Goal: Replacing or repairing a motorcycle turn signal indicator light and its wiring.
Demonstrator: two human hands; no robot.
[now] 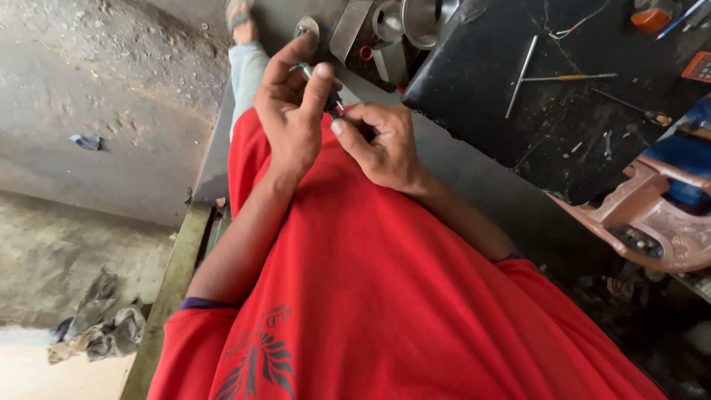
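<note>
Left hand (290, 111), fingers curled, thumb and forefinger pinched on a small dark part (332, 104) with a green-tipped end showing near the thumb; what kind of part it is cannot be told. Right hand (381, 144), fingers folded close, meets the same part from the other side, thumb pressed toward it; its fingertips hide the contact. Both hands are raised over the lap of the person's red shirt (385, 296). Beyond them a light-trousered leg (246, 70) runs out to a sandalled foot (238, 16). Ahead to the right lies a black worktop (489, 111) bearing a metal rod (521, 75), a yellow-handled screwdriver (570, 77) and loose wires (574, 28). Metal housings (400, 26) stand just beyond the hands. A brown plastic chair (652, 215) stands at far right; rags (104, 326) lie on the concrete floor (89, 74).
</note>
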